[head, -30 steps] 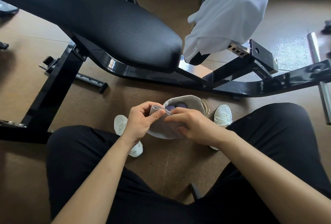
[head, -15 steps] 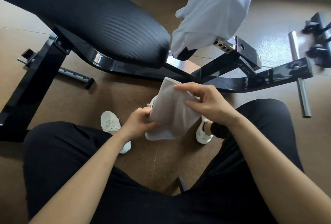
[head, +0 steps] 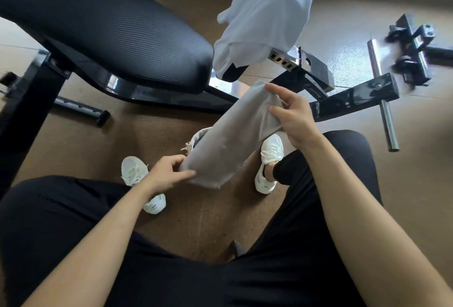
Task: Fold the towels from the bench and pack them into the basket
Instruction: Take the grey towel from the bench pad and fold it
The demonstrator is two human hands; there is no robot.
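A grey towel [head: 228,139] is stretched between my hands above the floor, folded into a long strip. My left hand [head: 169,174] pinches its near lower corner. My right hand [head: 291,115] grips its far upper end, with the index finger raised. Under the towel, only a sliver of the light fabric basket [head: 196,138] shows between my shoes. A white towel [head: 264,17] hangs draped over the far end of the black bench [head: 117,34].
The bench's black steel frame [head: 353,98] runs across the floor behind my hands, with a chrome peg [head: 388,125] sticking out. A weight fitting [head: 414,49] lies at the right. My white shoes [head: 269,159] and black trousers fill the near ground.
The grey towel has come up out of the basket and been drawn out longer. My right hand moved up and right, my left hand stayed low; the view shifted left.
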